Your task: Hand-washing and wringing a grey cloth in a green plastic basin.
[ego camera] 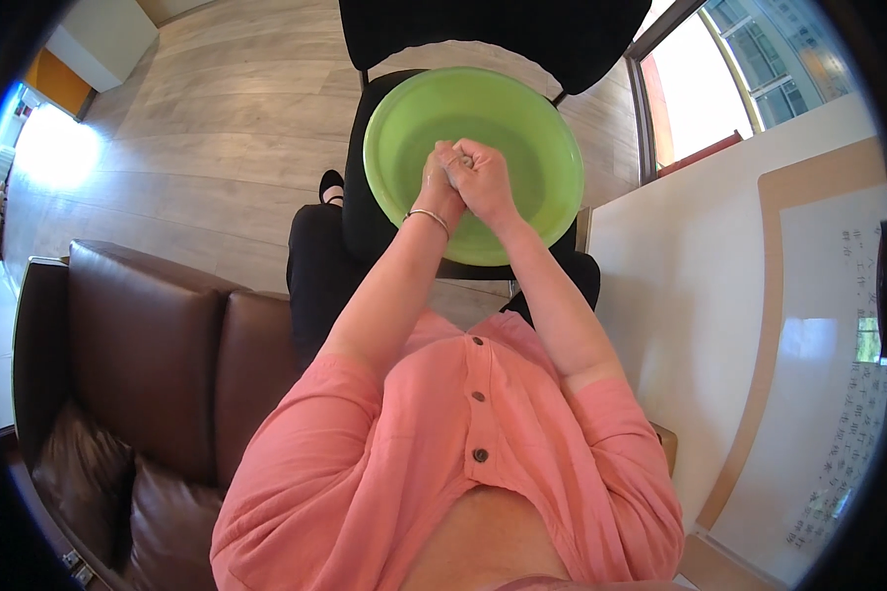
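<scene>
A round green plastic basin (388, 133) rests on the seat of a black chair (358, 221) in front of me. It appears to hold clear water. Over its middle, my left hand (437, 181) and my right hand (488, 173) are pressed together with the fingers curled. The left has a wet sheen, and a thin bangle (429, 214) circles that wrist. Something small and pale (466, 160) shows between the hands; whether it is a fingertip or a held thing is unclear. The fingers largely hide each other.
The chair's black backrest (488, 29) rises behind the basin. At my left stands a brown leather sofa (140, 354) with cushions (81, 473). A wall with a framed panel bearing writing (798, 369) runs along my right, below a window (709, 89). Wood-look flooring (229, 133) spreads leftward.
</scene>
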Tool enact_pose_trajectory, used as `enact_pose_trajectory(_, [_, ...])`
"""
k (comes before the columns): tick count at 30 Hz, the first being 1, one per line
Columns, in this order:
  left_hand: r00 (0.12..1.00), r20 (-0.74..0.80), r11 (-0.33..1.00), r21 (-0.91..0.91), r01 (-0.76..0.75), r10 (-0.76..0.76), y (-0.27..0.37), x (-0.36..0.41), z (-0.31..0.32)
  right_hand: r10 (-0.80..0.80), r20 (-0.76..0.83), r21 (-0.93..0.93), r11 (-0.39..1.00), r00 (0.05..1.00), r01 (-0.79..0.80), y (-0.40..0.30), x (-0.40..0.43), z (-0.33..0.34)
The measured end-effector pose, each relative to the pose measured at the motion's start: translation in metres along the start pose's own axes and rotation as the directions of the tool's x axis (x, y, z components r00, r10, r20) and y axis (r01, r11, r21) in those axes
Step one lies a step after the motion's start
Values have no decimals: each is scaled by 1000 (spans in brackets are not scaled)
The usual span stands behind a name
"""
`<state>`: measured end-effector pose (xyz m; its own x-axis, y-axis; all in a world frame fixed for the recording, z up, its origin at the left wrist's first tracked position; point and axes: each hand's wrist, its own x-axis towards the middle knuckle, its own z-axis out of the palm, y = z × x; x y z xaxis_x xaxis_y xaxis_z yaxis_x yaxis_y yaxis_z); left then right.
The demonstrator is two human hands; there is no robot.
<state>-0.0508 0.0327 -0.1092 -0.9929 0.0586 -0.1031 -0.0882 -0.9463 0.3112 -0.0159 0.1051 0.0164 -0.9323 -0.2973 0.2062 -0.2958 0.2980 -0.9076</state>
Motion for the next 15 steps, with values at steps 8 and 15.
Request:
enact_pose_trajectory(8, [952, -26, 603, 779, -173, 306, 21, -29, 23, -170, -102, -255, 957, 980, 139, 4, 4, 16])
enact_pose_trajectory(15, [864, -503, 957, 261, 127, 22, 21, -44, 82, -173, -178, -448, 891, 969, 77, 33, 25, -4])
